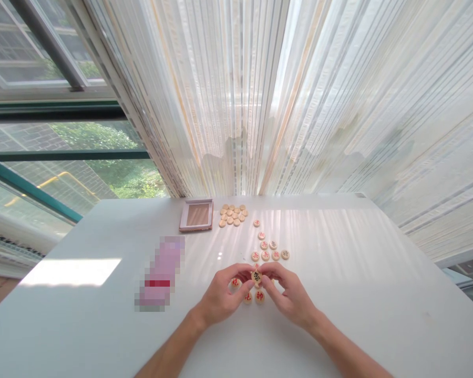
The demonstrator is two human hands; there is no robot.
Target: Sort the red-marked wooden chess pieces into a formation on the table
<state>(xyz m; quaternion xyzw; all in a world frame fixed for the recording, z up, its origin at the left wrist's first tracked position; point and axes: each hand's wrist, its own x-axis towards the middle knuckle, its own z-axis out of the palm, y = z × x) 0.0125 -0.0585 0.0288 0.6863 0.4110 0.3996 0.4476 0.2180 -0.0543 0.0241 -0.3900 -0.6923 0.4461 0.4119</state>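
Between the fingertips of my left hand (229,291) and my right hand (287,289) is a round wooden xiangqi piece (256,276) with a black character. Both hands are closed on it in a pinch, one from each side. Below it lie a red-marked piece (259,297) and another red one (247,297), partly behind my left fingers. A further red piece (235,283) shows under the left hand. Just beyond my fingers sit several face-up pieces, among them a red one (265,255) and a black one (285,254). My hands hide some pieces.
A cluster of blank-side-up pieces (233,215) lies at the back of the white table (358,315). Left of it is an open shallow box (184,220). A blurred-out pink item (163,270) lies on the left. Striped curtains (260,105) hang behind, beside a window.
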